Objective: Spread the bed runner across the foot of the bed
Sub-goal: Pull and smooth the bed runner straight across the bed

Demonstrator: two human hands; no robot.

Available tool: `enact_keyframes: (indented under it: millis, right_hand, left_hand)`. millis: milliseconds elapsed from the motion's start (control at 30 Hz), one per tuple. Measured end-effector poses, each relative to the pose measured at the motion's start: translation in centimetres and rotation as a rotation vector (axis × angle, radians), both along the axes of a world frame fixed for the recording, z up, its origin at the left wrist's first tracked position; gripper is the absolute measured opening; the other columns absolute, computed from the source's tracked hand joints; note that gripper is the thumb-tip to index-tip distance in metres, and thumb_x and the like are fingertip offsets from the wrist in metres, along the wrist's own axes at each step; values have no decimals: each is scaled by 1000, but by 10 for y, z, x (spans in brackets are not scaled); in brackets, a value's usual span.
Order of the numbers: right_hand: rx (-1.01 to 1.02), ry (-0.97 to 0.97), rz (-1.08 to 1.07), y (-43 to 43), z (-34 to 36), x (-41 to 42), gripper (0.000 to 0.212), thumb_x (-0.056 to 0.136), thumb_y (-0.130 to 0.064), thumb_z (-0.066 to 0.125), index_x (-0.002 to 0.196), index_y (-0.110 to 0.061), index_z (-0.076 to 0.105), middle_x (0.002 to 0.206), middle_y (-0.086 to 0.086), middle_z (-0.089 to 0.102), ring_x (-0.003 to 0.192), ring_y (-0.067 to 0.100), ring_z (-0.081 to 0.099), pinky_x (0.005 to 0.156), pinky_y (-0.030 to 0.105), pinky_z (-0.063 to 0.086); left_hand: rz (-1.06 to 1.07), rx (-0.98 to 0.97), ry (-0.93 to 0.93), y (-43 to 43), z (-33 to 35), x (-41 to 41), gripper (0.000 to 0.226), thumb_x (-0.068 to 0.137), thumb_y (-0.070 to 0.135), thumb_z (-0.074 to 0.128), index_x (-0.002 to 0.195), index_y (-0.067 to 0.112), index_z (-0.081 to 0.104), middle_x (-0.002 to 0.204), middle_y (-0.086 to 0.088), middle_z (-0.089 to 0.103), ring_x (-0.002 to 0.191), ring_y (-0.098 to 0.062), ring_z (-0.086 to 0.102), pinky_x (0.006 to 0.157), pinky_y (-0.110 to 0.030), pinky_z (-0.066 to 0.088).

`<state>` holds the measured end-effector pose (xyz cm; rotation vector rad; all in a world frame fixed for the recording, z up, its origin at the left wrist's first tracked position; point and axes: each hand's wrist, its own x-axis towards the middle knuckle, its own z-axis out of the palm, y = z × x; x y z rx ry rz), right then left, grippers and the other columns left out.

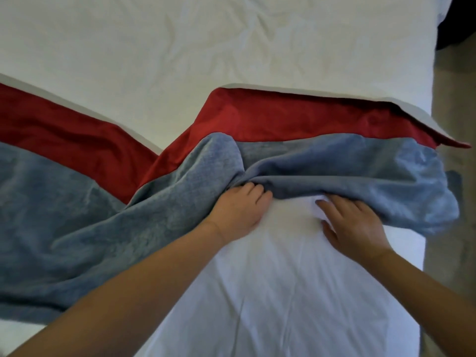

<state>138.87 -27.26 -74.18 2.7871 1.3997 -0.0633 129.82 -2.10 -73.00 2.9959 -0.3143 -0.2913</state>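
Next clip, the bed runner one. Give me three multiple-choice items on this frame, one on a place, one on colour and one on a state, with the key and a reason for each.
1. Where does the right hand rest?
A. on the white sheet, at the edge of the bed runner
B. on a pillow
C. on the floor

2. Which colours show on the bed runner?
A. green and yellow
B. red and blue-grey
C. black only

3. How does the bed runner lie by the left hand?
A. flat and smooth
B. bunched in folds
C. rolled into a tight tube

Key:
1 A: its fingers lie spread on the sheet, right against the blue-grey edge.
2 B: a red band runs along a blue-grey plush band.
3 B: the left hand's grip gathers a fold, and creases fan out from it.
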Motion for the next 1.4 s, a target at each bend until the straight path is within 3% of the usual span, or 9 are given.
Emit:
enact_keyframes:
  millis: [133,267,367,433,567,700,1200,1300,1400]
  right_hand:
    - [-52,-68,-130,17,-4,32,52,73,-21,75,119,-5,56,112,17,62,98,35,61,81,45,50]
    - [-140,-115,-286,35,-2,70,48,71,-14,71,116,-4,55,103,20,59,90,38,57,72,45,45]
    - [-251,-75,-290,43,1,89,35,78,-6,65,112,-3,54,102,19,59,92,38,56,71,46,46]
    - [-311,-75,-276,46,2,96,29,83,-5,60,112,-5,53,104,16,59,95,34,56,69,41,46]
    - [-255,-11,-340,45,12,100,19,86,-7,53,105,-8,60,102,14,64,97,33,59,67,37,44]
    - [-270,90,-395,19,26,80,22,82,-14,55,103,-15,62,104,8,66,99,29,62,77,35,49]
    - [-481,208,-676,-107,56,-119,13,79,-15,56,90,-17,64,74,2,52,75,24,63,58,28,47]
    - [-269,20,-611,-118,55,-149,13,70,-1,60,80,-8,65,77,12,60,69,35,60,54,34,46]
    - [-47,-33,-513,-112,49,-180,9,65,1,64,72,-4,62,72,17,63,61,36,60,51,38,46]
  left_hand:
    - [180,102,-105,8,3,30,33,71,22,74,101,9,69,93,-8,70,82,-24,67,67,-32,55]
    - [305,209,-106,16,-5,66,24,87,18,47,105,16,63,100,-2,66,91,-17,64,75,-29,52]
    - [310,380,-72,13,2,79,33,77,20,36,80,25,68,72,8,65,66,-4,63,55,-18,46]
    - [311,447,-50,11,8,80,31,77,20,39,80,25,70,71,8,66,66,-3,63,55,-18,46]
    - [383,160,26,9,5,78,25,92,15,41,112,12,55,112,-8,59,103,-27,57,76,-37,43]
    - [342,69,26,-16,15,53,25,92,28,42,104,13,59,108,-7,63,100,-28,58,66,-34,38]
    - [29,-67,178,-118,26,-109,20,89,28,46,98,14,57,102,-4,62,90,-24,60,61,-31,36]
    - [-16,-1,33,-120,25,-125,13,89,22,50,99,16,56,99,-3,60,90,-23,60,59,-33,38]
    - [-61,13,-307,-118,26,-143,8,78,13,64,72,18,61,65,-1,58,57,-19,59,43,-28,39]
